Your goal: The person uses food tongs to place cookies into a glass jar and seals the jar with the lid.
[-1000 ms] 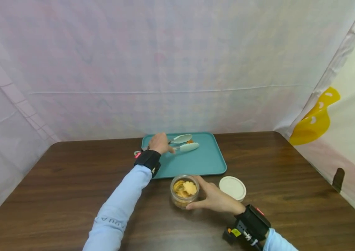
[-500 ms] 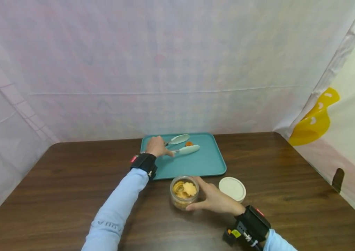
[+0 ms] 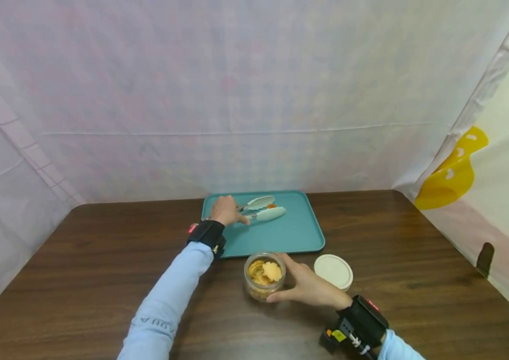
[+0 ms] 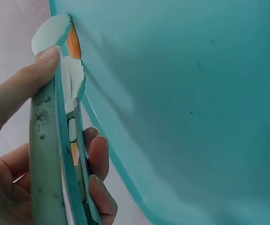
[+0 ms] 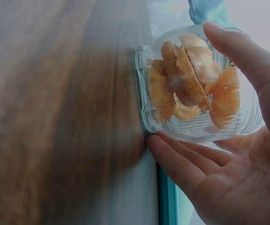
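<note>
My left hand (image 3: 226, 210) grips a pair of tongs (image 4: 45, 154) over the tray's left part, thumb on one arm and fingers curled round the other. The pale scalloped tong tips (image 3: 271, 214) stand either side of an orange-brown cookie (image 4: 73, 41) on the teal tray (image 3: 290, 235). Whether both tips touch it I cannot tell. At the front, my right hand (image 3: 310, 285) holds a clear jar (image 3: 256, 291) from its right side, thumb and fingers round the wall. The jar stands upright and uncovered on the table, with several cookies (image 5: 186, 79) inside, a flower-shaped one on top.
A white round lid (image 3: 333, 271) lies on the brown wooden table (image 3: 101, 280), right of the jar and behind my right wrist. Pale cloth (image 3: 236, 100) hangs along the table's back edge. A yellow shape (image 3: 450, 175) is on the cloth at the right.
My left hand first shifts slightly down and left as the tong tips spread from the cookie. The tips then draw closer round it again. My right hand and the jar stay put.
</note>
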The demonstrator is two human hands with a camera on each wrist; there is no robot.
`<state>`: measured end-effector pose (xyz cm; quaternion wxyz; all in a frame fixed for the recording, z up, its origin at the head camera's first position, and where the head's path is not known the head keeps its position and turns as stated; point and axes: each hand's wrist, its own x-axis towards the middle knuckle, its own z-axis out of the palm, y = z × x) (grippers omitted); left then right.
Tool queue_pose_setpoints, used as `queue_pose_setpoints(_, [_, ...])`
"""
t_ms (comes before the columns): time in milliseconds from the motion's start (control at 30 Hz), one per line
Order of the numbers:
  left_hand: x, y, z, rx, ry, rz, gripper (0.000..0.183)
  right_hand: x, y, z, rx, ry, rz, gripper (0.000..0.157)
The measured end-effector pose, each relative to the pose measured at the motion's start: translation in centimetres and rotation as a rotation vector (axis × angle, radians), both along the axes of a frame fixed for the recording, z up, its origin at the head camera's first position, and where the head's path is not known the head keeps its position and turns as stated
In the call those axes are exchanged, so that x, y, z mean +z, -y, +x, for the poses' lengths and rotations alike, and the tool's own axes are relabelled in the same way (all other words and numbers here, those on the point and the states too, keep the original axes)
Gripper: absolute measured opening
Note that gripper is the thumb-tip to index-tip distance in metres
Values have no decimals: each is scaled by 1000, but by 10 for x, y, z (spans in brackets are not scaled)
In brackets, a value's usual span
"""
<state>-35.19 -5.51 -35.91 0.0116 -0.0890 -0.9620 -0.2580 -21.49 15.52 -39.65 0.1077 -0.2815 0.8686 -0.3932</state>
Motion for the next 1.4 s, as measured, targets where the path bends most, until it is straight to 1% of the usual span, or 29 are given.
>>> queue_pose_setpoints(100, [-1, 2, 0, -1, 9, 28, 42, 0, 0, 0, -3, 2, 2, 82])
queue_pose_setpoints(167, [-1, 5, 0, -14, 6, 43, 29, 0, -1, 0, -4, -2, 3, 82])
queue_pose_setpoints(200, [-1, 6, 1, -24, -2, 48, 27, 0, -1, 0, -4, -3, 4, 83])
queue_pose_setpoints(333, [3, 13, 3, -65, -34, 58, 41, 1, -2, 1, -3, 0, 0, 85])
queue_pose_setpoints(367, [4, 14, 3, -69, -39, 54, 42, 1, -2, 1, -2, 4, -2, 85])
queue_pose_setpoints(533, [4, 19, 4, -50, -38, 53, 45, 1, -4, 1, -3, 14, -8, 85])
queue_pose_setpoints(700, [-1, 16, 4, -45, -56, 37, 51, 1, -4, 0, -6, 17, -1, 85])
queue_pose_setpoints(767, [-3, 13, 5, -31, -44, 29, 42, 0, -4, 0, -5, 11, 5, 85])
queue_pose_setpoints(833, [-4, 9, 5, -9, -15, 30, 32, 0, -4, 0, -4, 11, 6, 86])
queue_pose_setpoints(867, [-4, 7, 5, 0, -3, 34, 31, 0, -4, 0, -3, 11, 5, 86])
queue_pose_setpoints(967, [-6, 3, 4, 12, 12, 30, 38, 0, -4, 0, -5, 10, 9, 86])
queue_pose_setpoints(1167, [-4, -2, 3, 10, -10, 7, 30, 0, -4, -1, -9, 1, 10, 86])
queue_pose_setpoints(1267, [-3, -1, 4, 1, -15, -3, 35, 0, -4, -1, -4, 9, 2, 85])
queue_pose_setpoints(1400, [-4, 3, 5, -13, -4, 29, 42, 0, -3, 0, 4, 13, -1, 85])
